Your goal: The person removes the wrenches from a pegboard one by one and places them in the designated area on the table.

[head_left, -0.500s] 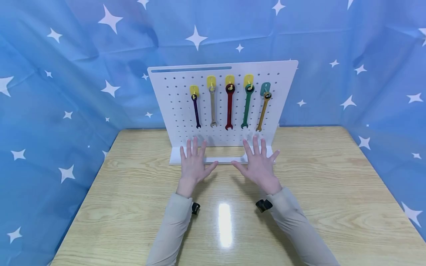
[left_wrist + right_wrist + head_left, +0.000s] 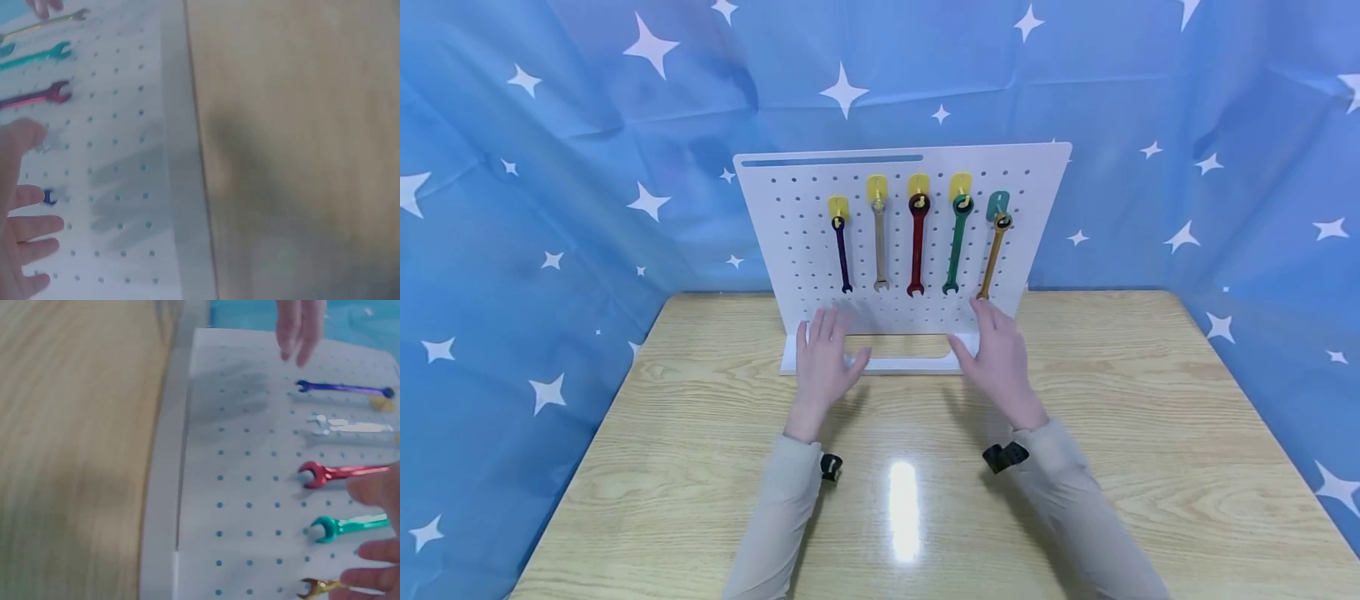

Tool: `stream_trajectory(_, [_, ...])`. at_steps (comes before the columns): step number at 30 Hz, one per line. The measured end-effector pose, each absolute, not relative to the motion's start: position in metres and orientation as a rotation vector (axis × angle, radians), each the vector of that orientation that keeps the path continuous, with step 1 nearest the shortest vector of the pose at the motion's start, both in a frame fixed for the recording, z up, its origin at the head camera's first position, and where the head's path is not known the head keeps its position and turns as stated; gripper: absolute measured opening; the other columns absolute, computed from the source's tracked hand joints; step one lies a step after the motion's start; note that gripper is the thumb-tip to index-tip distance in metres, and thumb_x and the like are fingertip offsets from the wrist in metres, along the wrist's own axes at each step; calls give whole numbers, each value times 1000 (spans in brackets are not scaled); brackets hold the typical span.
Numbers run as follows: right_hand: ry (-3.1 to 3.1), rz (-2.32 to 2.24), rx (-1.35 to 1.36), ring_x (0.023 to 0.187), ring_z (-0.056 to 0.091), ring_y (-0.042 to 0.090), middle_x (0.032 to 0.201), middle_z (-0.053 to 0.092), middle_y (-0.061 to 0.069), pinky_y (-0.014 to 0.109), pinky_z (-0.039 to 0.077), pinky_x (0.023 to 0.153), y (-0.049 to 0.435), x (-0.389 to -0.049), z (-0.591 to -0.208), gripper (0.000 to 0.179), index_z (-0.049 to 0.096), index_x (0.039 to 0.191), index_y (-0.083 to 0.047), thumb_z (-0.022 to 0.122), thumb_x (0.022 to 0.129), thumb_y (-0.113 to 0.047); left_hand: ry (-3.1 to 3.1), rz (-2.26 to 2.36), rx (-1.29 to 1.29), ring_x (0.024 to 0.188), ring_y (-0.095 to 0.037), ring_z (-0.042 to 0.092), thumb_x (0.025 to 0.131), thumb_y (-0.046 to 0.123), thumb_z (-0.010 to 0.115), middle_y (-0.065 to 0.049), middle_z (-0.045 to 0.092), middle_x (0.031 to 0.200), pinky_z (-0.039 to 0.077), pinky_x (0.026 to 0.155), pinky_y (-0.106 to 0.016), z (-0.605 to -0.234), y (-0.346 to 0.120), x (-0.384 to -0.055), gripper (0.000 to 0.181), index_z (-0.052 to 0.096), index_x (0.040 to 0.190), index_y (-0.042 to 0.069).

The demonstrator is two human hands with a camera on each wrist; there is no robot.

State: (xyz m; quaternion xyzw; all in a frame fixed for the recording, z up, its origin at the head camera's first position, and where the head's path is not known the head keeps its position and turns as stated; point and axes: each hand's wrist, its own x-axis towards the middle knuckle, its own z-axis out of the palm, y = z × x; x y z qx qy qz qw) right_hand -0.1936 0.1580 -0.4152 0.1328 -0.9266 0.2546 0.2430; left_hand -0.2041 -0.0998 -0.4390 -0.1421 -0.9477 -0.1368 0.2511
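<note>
Several wrenches hang by their ring ends from hooks on a white pegboard (image 2: 865, 312): a purple wrench (image 2: 842, 257), a silver wrench (image 2: 880, 246), a red wrench (image 2: 917, 246), a green wrench (image 2: 957, 246) and a gold wrench (image 2: 992, 257) at the far right. My right hand (image 2: 1000, 362) reaches up with fingers extended, its fingertips right at the gold wrench's lower end; in the right wrist view they overlap the open jaw end of that gold wrench (image 2: 320, 587). Below the purple wrench, my left hand (image 2: 822, 367) hovers with fingers extended, in front of the board's lower part, holding nothing.
Four-pointed white stars cover the blue backdrop (image 2: 587, 208) behind and beside the wooden table (image 2: 700, 467). The pegboard's base (image 2: 895, 367) rests near the table's back edge. Hooks are yellow, except a green hook (image 2: 997, 204) above the gold wrench.
Both hands have moved apart. The right hand has gone right and up to the gold wrench's lower end, its fingers drawn closer together. The left hand has shifted slightly left. The wrenches hang as before.
</note>
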Motion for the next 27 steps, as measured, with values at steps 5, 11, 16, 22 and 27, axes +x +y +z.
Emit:
stream_trajectory(5, [-2359, 917, 320, 110, 50, 38, 119, 54, 27, 50, 42, 91, 167, -205, -404, 45, 49, 125, 10, 66, 87, -9, -2336, -607, -424, 108, -38, 56, 84, 16, 65, -21, 63, 111, 39, 95, -50, -426, -120, -217, 35, 61, 111, -5])
stream_trajectory(11, [-2256, 1080, 234, 103, 53, 36, 113, 56, 26, 48, 45, 85, 178, -221, -393, 38, 50, 122, 10, 62, 88, -1, -2225, -758, -340, 95, -37, 62, 84, 4, 64, -22, 65, 106, 51, 78, -44, -406, -148, -235, 25, 64, 107, -6])
stream_trajectory(16, [-2210, 1198, 186, 101, 55, 36, 111, 56, 25, 48, 45, 86, 184, -232, -385, 35, 51, 122, 8, 60, 90, -3, -2215, -867, -218, 92, -36, 63, 88, 4, 62, -22, 66, 103, 50, 78, -44, -390, -170, -250, 22, 64, 108, -6])
stream_trajectory(22, [-2223, 1326, 135, 104, 56, 32, 113, 57, 21, 43, 46, 88, 185, -242, -381, 34, 51, 124, 5, 57, 94, -9, -2127, -1084, -65, 92, -37, 62, 89, 3, 62, -25, 65, 99, 48, 84, -45, -380, -187, -262, 19, 62, 103, -11])
stream_trajectory(27, [-2236, 1427, 79, 105, 55, 27, 113, 57, 17, 40, 45, 89, 186, -247, -381, 33, 51, 123, 2, 57, 95, -14, -2123, -1267, 17, 97, -37, 59, 90, 5, 62, -26, 61, 106, 46, 88, -45, -378, -195, -269, 25, 57, 109, -12])
